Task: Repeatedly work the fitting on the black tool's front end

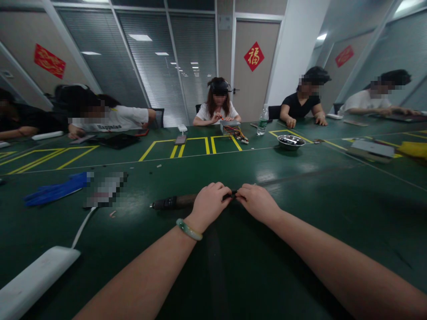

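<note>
A dark, pen-shaped electric screwdriver (170, 203) lies sideways on the green table, its metal tip pointing left. Over its right end is my left hand (211, 200), fingers closed round it, a green bangle on the wrist. My right hand (258, 202) meets it fingertip to fingertip. Between the two hands a small black end piece (234, 193) shows, pinched by my right fingers. Whether that piece is joined to the screwdriver is hidden behind my left hand.
To the left lie a blue glove (58, 190), a phone-like device (106, 190) and a white power strip (40, 278). Farther back are a metal bowl (291, 142), a water bottle (262, 121) and a grey box with wires (230, 127). Several people sit across the table.
</note>
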Demonstrator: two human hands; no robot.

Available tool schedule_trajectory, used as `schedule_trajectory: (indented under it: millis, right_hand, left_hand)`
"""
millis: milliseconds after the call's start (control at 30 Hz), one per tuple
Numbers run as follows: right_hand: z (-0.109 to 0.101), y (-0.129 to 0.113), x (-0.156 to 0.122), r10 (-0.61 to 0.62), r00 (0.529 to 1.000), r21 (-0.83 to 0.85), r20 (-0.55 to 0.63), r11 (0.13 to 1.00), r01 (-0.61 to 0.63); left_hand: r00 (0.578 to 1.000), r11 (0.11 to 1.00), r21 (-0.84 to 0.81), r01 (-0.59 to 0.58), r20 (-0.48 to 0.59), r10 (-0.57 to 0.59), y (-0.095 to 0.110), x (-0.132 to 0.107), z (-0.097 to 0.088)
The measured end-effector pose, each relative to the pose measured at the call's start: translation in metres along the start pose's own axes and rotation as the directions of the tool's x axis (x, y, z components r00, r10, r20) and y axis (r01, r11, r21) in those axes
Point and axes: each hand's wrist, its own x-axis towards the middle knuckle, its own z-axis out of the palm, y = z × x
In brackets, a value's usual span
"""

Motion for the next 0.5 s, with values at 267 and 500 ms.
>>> schedule_trajectory:
  millis: [267,500]
  right_hand:
    - [0.0002,0.0011,0.0001,0.026,1.000,0.028,0.014,0.999,-0.027]
    - [0.0057,0.0059,0.0014,0.056,0.998,0.060,0.008,0.997,-0.057]
  left_hand:
    - [1.000,0.999,-0.042,0.003,-0.009,-0.003,0.0000,-0.0003,-0.0009]
    - [0.999,0.999,-0.045,0.011,-0.033,-0.013,-0.0004,0.0001,0.0013]
